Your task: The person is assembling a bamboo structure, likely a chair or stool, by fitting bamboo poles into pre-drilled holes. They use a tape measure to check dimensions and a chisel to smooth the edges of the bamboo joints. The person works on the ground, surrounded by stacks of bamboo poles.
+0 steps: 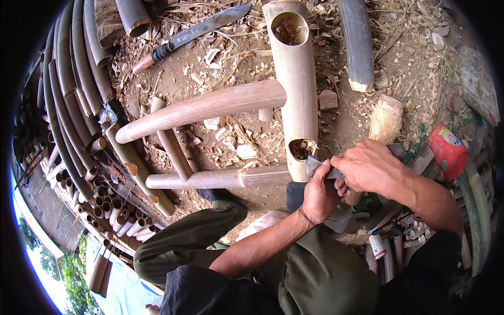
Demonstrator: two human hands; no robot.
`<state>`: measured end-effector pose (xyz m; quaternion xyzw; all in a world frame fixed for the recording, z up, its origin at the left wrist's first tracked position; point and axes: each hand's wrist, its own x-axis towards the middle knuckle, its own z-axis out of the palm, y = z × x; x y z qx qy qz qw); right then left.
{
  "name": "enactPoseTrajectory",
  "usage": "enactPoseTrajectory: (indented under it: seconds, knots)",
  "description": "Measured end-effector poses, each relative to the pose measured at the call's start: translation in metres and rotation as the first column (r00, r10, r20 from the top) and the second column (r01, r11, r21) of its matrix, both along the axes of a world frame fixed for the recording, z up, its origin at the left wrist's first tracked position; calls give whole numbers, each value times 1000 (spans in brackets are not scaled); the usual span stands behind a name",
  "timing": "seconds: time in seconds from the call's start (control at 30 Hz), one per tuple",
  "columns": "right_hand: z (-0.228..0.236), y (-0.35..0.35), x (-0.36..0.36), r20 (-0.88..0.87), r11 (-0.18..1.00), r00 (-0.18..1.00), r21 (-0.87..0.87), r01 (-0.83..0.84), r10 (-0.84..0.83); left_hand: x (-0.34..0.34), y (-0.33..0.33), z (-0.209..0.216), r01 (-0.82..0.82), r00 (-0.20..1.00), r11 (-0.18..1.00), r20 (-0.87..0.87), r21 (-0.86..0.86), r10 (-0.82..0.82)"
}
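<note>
My left hand (319,197) is closed with its thumb up along a short grey metal blade (313,167). The blade's broad end lies beside the lower hole of a thick pale bamboo post (299,113). My right hand (365,167) is closed just right of it, against the same tool; its handle is mostly hidden by my fingers. Two bamboo rails, an upper rail (210,107) and a lower rail (220,178), run left from the post. A short bamboo crosspiece (175,155) joins them. Shavings lie inside the post's upper hole (290,28).
A long knife (210,25) lies on the shaving-strewn ground beyond the rails. Right of the post are a dark bamboo pole (357,44), a frayed-ended wooden block (387,118) and a red container (449,152). Bamboo poles (63,105) are stacked at the left.
</note>
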<state>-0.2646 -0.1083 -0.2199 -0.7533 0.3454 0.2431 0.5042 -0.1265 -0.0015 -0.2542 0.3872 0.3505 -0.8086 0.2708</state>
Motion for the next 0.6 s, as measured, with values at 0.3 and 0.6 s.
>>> enactPoseTrajectory:
  seconds: [0.3,0.6]
  knots:
    - [-17,57,9,-64,820,865,291,493,-498,26,-6,-1,618,687,786,481,6,-544]
    - [-6,130,20,344,447,462,-125,886,-818,92,-37,48,929,353,143,700,-342,-621]
